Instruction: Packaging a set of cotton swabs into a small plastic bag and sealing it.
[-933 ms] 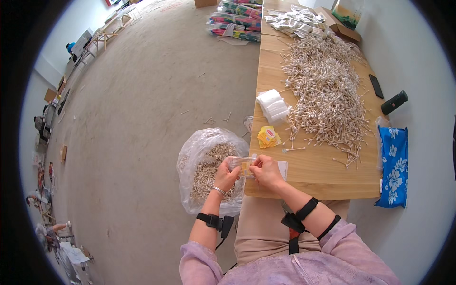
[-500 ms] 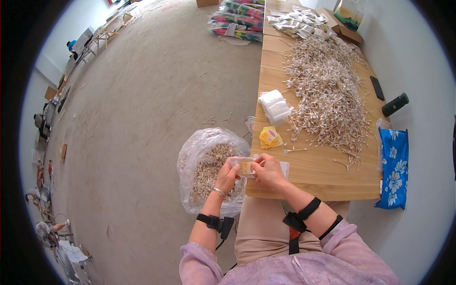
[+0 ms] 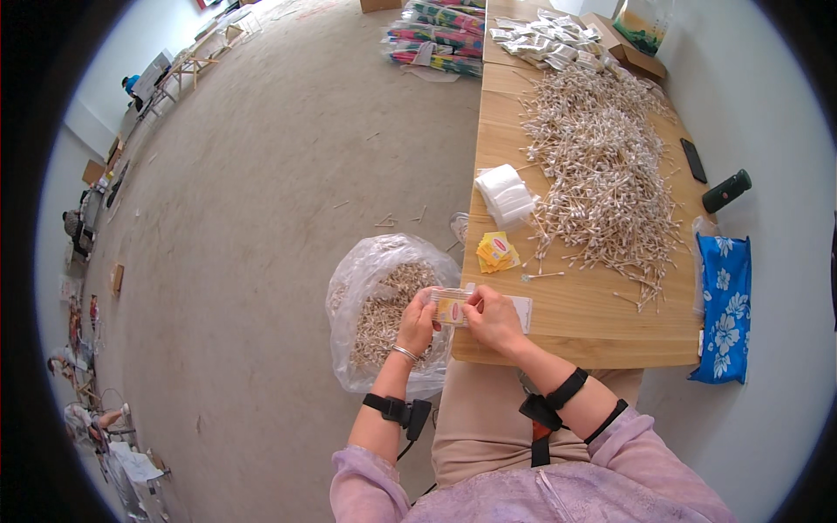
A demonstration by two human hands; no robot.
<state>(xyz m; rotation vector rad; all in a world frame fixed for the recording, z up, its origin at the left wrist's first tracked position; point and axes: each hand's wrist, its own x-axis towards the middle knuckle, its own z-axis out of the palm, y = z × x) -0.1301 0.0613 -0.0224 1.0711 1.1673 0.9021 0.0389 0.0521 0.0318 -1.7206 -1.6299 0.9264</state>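
My left hand [image 3: 418,321] and my right hand [image 3: 492,317] both hold a small clear packet with a yellow label [image 3: 452,307] at the near left corner of the wooden table [image 3: 575,336]. A big heap of cotton swabs [image 3: 602,166] covers the middle of the table. A small stack of yellow label cards [image 3: 496,251] lies just beyond my hands, with one loose swab [image 3: 540,276] beside it. A stack of clear empty bags [image 3: 505,194] sits further back.
A clear plastic sack [image 3: 384,305] full of packed items stands on the floor left of the table. A blue floral bag [image 3: 722,305], a dark bottle [image 3: 726,190] and a phone [image 3: 693,159] lie to the right. Colourful packages [image 3: 436,39] are stacked further off.
My hands have shifted very slightly on the packet; it stays at the table corner.
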